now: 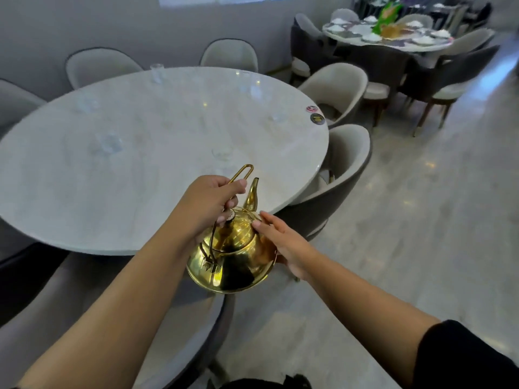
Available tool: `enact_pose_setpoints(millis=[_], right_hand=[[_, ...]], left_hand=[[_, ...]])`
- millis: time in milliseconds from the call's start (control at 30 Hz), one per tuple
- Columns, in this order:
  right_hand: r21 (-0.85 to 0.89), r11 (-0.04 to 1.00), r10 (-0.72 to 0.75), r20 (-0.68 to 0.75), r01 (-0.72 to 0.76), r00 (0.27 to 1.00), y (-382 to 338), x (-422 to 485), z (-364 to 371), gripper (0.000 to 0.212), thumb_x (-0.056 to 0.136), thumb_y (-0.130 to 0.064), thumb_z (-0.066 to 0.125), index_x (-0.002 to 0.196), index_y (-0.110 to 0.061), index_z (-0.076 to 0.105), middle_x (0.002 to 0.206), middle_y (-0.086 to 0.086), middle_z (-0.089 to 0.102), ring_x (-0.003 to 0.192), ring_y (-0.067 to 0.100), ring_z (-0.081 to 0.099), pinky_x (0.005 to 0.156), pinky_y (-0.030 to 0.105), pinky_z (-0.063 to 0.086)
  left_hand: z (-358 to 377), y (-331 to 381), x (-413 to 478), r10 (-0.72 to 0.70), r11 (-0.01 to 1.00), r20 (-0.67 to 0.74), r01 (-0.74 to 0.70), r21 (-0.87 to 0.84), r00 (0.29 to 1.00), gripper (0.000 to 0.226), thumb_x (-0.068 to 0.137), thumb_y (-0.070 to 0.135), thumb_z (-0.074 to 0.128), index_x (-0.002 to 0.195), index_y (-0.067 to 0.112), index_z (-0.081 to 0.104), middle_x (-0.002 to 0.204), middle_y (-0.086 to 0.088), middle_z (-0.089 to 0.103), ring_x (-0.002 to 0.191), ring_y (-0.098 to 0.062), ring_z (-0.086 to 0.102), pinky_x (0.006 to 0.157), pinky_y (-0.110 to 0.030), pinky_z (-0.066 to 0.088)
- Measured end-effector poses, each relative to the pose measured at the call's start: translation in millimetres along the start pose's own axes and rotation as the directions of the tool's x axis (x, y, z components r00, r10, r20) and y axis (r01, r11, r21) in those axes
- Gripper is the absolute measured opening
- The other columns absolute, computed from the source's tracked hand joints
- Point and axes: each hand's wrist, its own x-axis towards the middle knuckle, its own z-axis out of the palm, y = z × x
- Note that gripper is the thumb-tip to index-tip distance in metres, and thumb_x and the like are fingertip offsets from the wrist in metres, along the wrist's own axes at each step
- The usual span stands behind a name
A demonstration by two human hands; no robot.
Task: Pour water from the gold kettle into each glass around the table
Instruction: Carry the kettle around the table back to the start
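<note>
pointing its spout [252, 195] up and away toward the round marble table [118, 175], the gold kettle [233, 256] hangs at the table's near edge, tipped slightly forward. polished brass body, domed lid, thin looped wire handle [241, 174]. left hand [209, 204] curls tight around that handle. right hand [283, 244] rests straight, loosely spread fingers against the kettle's side. blurred clear glasses [108, 143] stand around the tabletop.

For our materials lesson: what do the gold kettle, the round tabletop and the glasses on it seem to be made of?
Gold kettle: polished metal, perhaps brass or gold-plated steel; its body gives mirror-like reflections.
Tabletop: glossy marble or marble-look stone; it shows pale veining and light glints.
Glasses: clear glass, possibly plastic; the table shows through them.
</note>
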Motion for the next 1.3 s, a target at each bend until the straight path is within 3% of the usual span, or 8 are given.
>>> enact_pose_setpoints(millis=[200,500,733,1100,1300], right_hand=[[-0.097,0.995,-0.011,0.108,0.022,0.994,-24.3,34.4,-38.8,0.071,0.080,-0.056,0.069,0.143,-0.039,0.042,0.140,0.003,0.051,0.123,0.025,0.051,0.109,0.047,0.040],[-0.164,0.986,0.013,0.314,0.040,0.949,-54.9,101.1,-36.7,0.068,0.083,-0.054,0.068,0.144,-0.037,0.042,0.142,0.002,0.048,0.126,0.026,0.046,0.109,0.050,0.040],[-0.301,0.940,-0.009,0.452,0.162,0.892,-107.0,165.0,-23.7,0.066,0.089,-0.054,0.059,0.148,-0.035,0.036,0.144,0.002,0.045,0.114,0.017,0.047,0.090,0.032,0.046],[-0.300,0.928,-0.039,0.509,0.220,0.860,-184.9,273.7,7.7,0.071,0.085,-0.056,0.063,0.147,-0.035,0.037,0.147,0.004,0.045,0.123,0.022,0.048,0.092,0.033,0.046],[-0.275,0.932,-0.060,0.522,0.235,0.851,-227.5,337.9,16.2,0.068,0.086,-0.055,0.063,0.146,-0.032,0.041,0.141,0.005,0.050,0.113,0.019,0.050,0.089,0.032,0.047]], left_hand=[[28.7,11.3,17.5,-0.014,0.999,-0.179,0.007,-0.041,0.984,0.022,0.094,0.024,0.055,0.079,0.011,0.060,0.038,0.009,0.043,0.026,-0.003,0.030,0.033,-0.014,0.028],[18.9,15.2,60.4,-0.046,0.998,-0.363,0.031,-0.049,0.930,0.022,0.094,0.026,0.056,0.078,0.012,0.060,0.038,0.009,0.042,0.027,-0.003,0.029,0.033,-0.015,0.029],[-18.1,29.7,114.5,-0.040,0.999,-0.449,0.020,-0.049,0.892,0.021,0.094,0.025,0.056,0.080,0.009,0.060,0.040,0.008,0.043,0.028,-0.004,0.029,0.034,-0.015,0.028],[-77.4,61.3,212.4,-0.028,1.000,-0.551,0.031,-0.004,0.834,0.021,0.093,0.027,0.057,0.083,0.009,0.062,0.041,0.008,0.044,0.029,-0.005,0.030,0.036,-0.017,0.030],[-104.2,80.9,278.6,-0.020,0.998,-0.589,0.047,0.031,0.808,0.023,0.093,0.028,0.057,0.086,0.007,0.063,0.041,0.009,0.044,0.029,-0.004,0.032,0.036,-0.016,0.030]])
